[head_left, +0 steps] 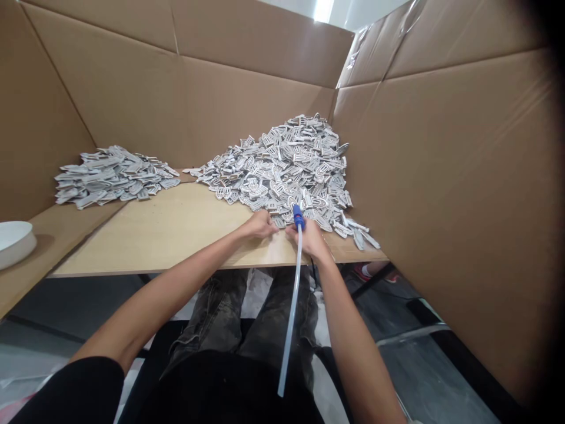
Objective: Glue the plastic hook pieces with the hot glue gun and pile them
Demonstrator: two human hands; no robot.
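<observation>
**Left hand [256, 225] and right hand [312, 240] close together at the near edge of a large heap of slotted pieces [286, 159]**

A person sits at a pale wooden tabletop [163, 227], both bare hands low at its near side, just apart. The large heap rises from 12 to 1 o'clock of them, its near edge right at the fingertips. A blue tube fitting [298, 217] shows at the thumb side of the right hand, at 1 o'clock of the left; from it a translucent tube [292, 312] runs toward 6 o'clock, over the person's lap.

The left hand's fingers are bunched, their tips at the edge pieces; the right hand's are curled inward, pointing to 9 o'clock. Whether the left pinches a piece, or the right grips the fitting, cannot be told.

The count: two hands, one fitting, one tube, two heaps. The pieces overlap too thickly to number. The smaller heap [115, 176] lies between 9 and 10 o'clock of the hands, with one white round dish [15, 244] farther off at 9.

The pieces are flat and pale grey, many with a rounded or pointed end, slots and darker outlines; a few spill toward 3 o'clock. The fitting is bright blue, the tube whitish and gently bowed. Brown cardboard walls [247, 76] stand behind the heaps and on both sides.
</observation>
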